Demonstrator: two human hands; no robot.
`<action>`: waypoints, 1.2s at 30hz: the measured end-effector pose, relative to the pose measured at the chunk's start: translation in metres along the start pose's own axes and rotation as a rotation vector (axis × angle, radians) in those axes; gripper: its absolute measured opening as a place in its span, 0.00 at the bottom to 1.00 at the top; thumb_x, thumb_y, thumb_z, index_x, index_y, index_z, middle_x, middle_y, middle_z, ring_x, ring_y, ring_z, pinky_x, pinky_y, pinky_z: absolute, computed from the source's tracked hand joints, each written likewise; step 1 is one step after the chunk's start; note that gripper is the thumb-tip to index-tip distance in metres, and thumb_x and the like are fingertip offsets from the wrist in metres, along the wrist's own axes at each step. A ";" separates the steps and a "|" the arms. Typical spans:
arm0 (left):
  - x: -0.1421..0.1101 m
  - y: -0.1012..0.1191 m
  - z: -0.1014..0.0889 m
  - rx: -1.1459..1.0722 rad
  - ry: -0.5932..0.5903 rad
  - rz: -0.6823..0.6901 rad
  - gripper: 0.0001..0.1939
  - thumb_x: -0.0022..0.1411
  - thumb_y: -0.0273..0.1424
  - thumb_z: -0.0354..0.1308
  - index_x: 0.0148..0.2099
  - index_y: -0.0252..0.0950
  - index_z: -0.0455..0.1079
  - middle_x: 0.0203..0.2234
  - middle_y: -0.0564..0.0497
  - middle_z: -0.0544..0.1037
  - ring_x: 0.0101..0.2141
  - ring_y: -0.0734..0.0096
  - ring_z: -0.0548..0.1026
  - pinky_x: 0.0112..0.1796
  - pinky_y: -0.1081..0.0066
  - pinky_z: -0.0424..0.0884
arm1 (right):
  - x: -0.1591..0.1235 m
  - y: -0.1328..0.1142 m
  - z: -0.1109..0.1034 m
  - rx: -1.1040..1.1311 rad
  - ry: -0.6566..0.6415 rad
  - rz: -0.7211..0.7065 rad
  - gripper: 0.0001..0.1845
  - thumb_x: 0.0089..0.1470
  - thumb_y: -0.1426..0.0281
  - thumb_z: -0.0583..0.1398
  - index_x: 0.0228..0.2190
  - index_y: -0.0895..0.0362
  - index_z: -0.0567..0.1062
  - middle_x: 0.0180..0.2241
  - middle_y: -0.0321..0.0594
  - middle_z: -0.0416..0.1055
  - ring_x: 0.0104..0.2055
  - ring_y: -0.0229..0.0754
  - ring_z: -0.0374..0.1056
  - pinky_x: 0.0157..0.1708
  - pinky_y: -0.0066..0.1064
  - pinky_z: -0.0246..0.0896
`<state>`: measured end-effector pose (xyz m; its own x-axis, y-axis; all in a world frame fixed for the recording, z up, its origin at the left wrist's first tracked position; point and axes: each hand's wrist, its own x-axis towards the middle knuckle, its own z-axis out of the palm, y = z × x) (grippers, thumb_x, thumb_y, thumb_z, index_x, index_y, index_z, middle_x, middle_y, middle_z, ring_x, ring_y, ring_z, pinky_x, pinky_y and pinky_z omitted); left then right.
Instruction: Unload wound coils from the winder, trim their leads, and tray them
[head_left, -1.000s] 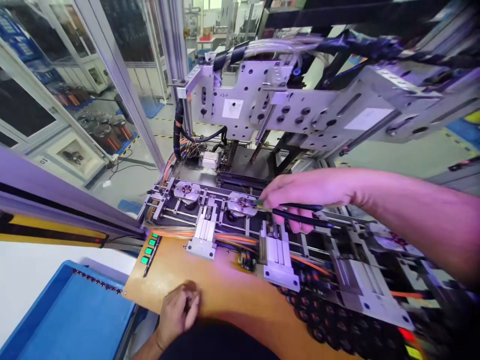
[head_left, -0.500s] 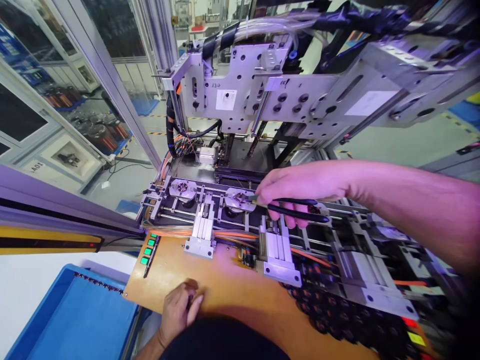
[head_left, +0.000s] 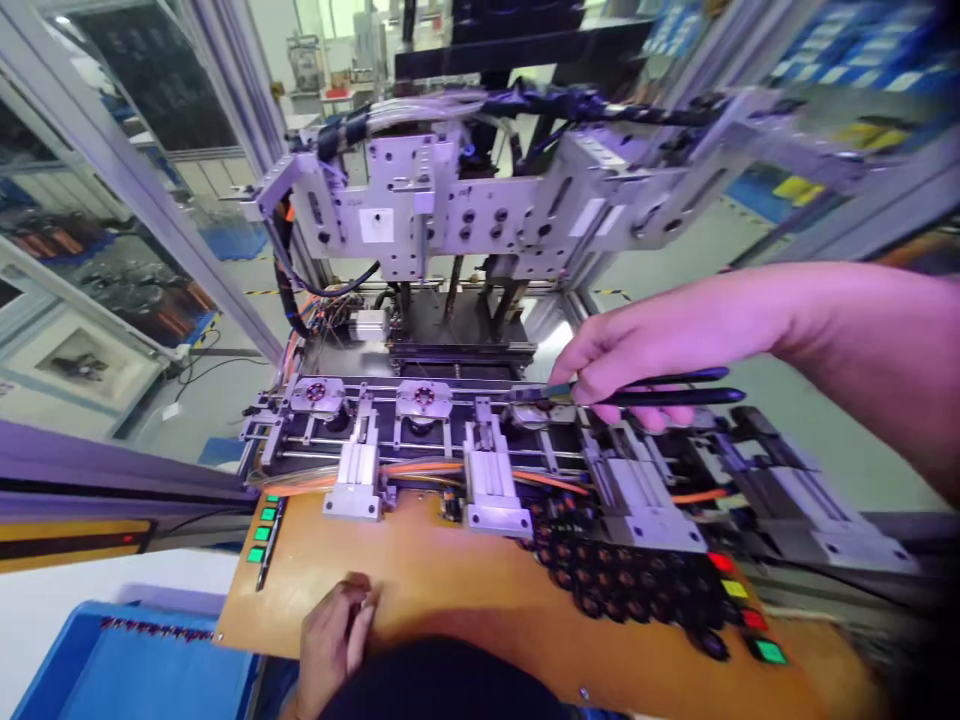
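My right hand point(head_left: 637, 365) is closed around pliers point(head_left: 667, 393) with two long black handles. Their tip points left, over the third metal fixture point(head_left: 536, 412) on the rail; whether it touches anything there is unclear. Left of it, a small ring-shaped copper-wound part point(head_left: 424, 396) sits in the middle fixture point(head_left: 405, 410), and a similar part point(head_left: 316, 392) in the leftmost one. My left hand point(head_left: 335, 625) lies on the orange-brown board point(head_left: 420, 560) near its front edge, fingers curled; anything inside them is hidden.
Several black round parts point(head_left: 622, 580) crowd the board's right side. Green buttons point(head_left: 262, 533) and a black pen point(head_left: 270, 545) lie at the left. Beyond the rail hangs a metal plate assembly point(head_left: 480, 215). A blue bin point(head_left: 172, 670) stands at lower left, coloured buttons point(head_left: 752, 619) at right.
My right hand has moved right with the pliers, from the middle fixture to the third. The ring-shaped part in the middle fixture is now uncovered. The head view has turned right; my left hand stays curled.
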<state>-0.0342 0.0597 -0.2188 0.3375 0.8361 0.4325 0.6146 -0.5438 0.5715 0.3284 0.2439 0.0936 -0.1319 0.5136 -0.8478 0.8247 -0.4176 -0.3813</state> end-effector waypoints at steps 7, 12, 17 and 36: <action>-0.006 0.002 -0.001 -0.011 -0.036 0.009 0.15 0.67 0.22 0.44 0.30 0.36 0.67 0.21 0.50 0.75 0.23 0.73 0.76 0.28 0.76 0.73 | 0.008 0.047 -0.005 0.029 0.027 -0.006 0.14 0.50 0.68 0.62 0.20 0.66 0.74 0.16 0.34 0.71 0.14 0.34 0.67 0.14 0.21 0.60; -0.015 -0.007 0.003 0.087 -0.008 -0.053 0.06 0.65 0.32 0.55 0.43 0.35 0.65 0.23 0.52 0.78 0.20 0.74 0.77 0.24 0.78 0.73 | 0.013 0.057 -0.003 0.053 0.055 -0.044 0.16 0.47 0.65 0.63 0.23 0.70 0.75 0.17 0.35 0.71 0.13 0.32 0.65 0.14 0.22 0.58; -0.018 -0.013 0.003 0.106 -0.040 -0.080 0.11 0.67 0.34 0.52 0.48 0.34 0.63 0.22 0.53 0.77 0.20 0.74 0.76 0.24 0.78 0.74 | 0.019 0.062 -0.006 0.049 0.037 -0.068 0.22 0.46 0.62 0.64 0.23 0.73 0.75 0.15 0.32 0.68 0.13 0.27 0.62 0.16 0.19 0.56; -0.024 -0.013 0.011 0.063 0.071 -0.219 0.17 0.65 0.45 0.53 0.43 0.36 0.70 0.24 0.51 0.81 0.23 0.70 0.80 0.26 0.76 0.76 | -0.018 0.071 -0.013 0.058 0.138 -0.204 0.09 0.52 0.74 0.59 0.32 0.69 0.76 0.19 0.28 0.71 0.15 0.26 0.62 0.16 0.16 0.52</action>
<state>-0.0425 0.0473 -0.2437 0.1418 0.9253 0.3518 0.7119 -0.3422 0.6132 0.3969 0.2148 0.0862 -0.2125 0.6876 -0.6943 0.7553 -0.3352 -0.5631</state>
